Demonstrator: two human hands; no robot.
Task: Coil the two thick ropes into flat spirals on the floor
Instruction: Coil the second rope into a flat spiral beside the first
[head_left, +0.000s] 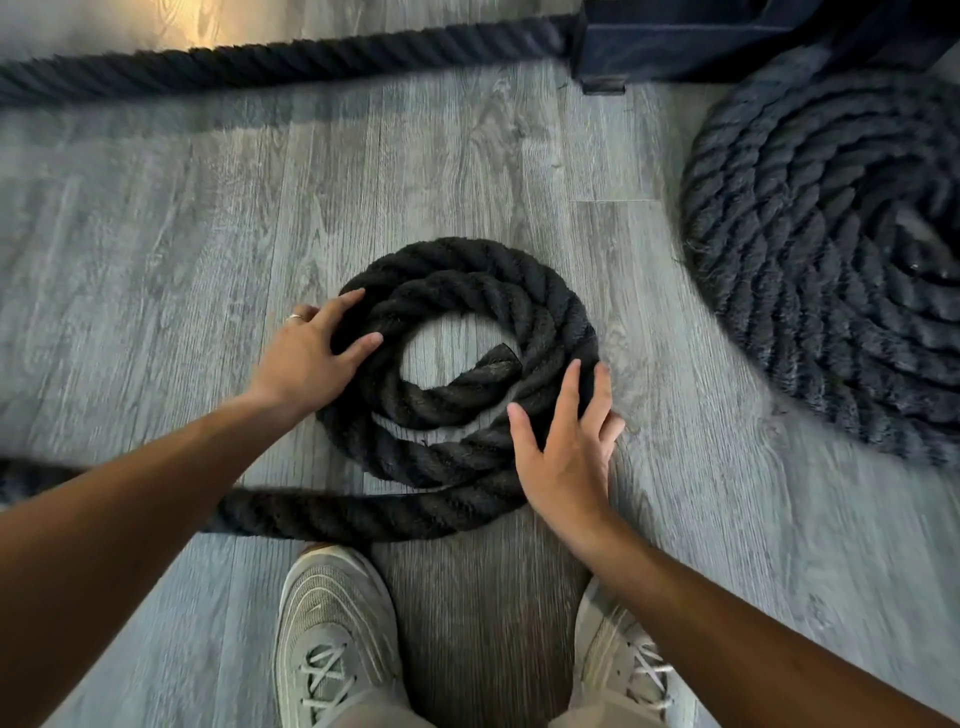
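Fuzzy black twisted rope (457, 291) in loose spiral, left hand (306, 353) flat at 9 o'clock, right hand (566, 457) flat at 4, fingers spread, tight coil (831, 260) at 2, bare grey plank floor (208, 234) at 10.

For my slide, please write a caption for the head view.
Both hands, left hand and right hand, press a half-made rope spiral beside a finished coil.

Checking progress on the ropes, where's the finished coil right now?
In the head view, the finished coil lies flat on the floor at far right, beside the dark base, right of the small coil.
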